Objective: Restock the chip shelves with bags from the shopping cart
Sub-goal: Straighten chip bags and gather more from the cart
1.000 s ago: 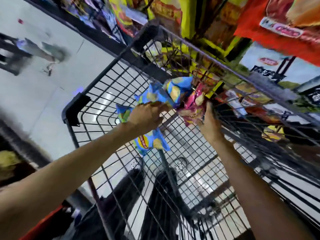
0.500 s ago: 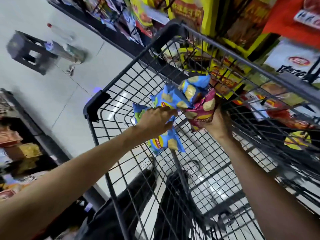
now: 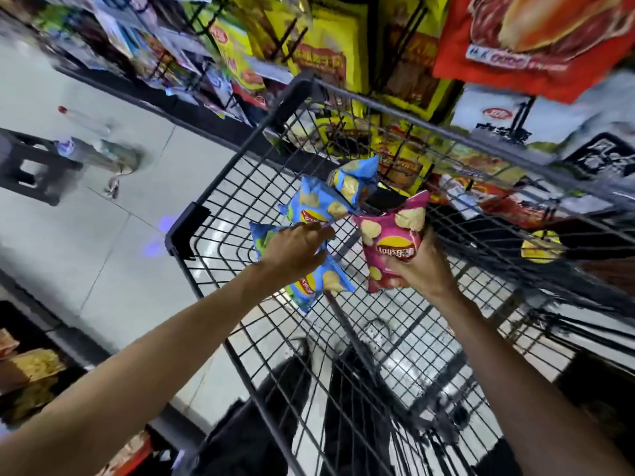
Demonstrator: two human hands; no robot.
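Early in the restock, by the look of it: no bag shelved yet, only gathering from the shopping cart (image 3: 240, 173). At five o'clock of the basket, right hand (image 3: 421, 269) with fingers curled round a pink chip bag (image 3: 391, 245), lifted clear of the wire floor; at nine o'clock of it, left hand (image 3: 295, 250) reaching over three blue chip bags (image 3: 318, 206), fingers fairly straight, touching them, grip not plain. Chip shelves (image 3: 395, 63) full of packets at twelve o'clock, beyond the rim.
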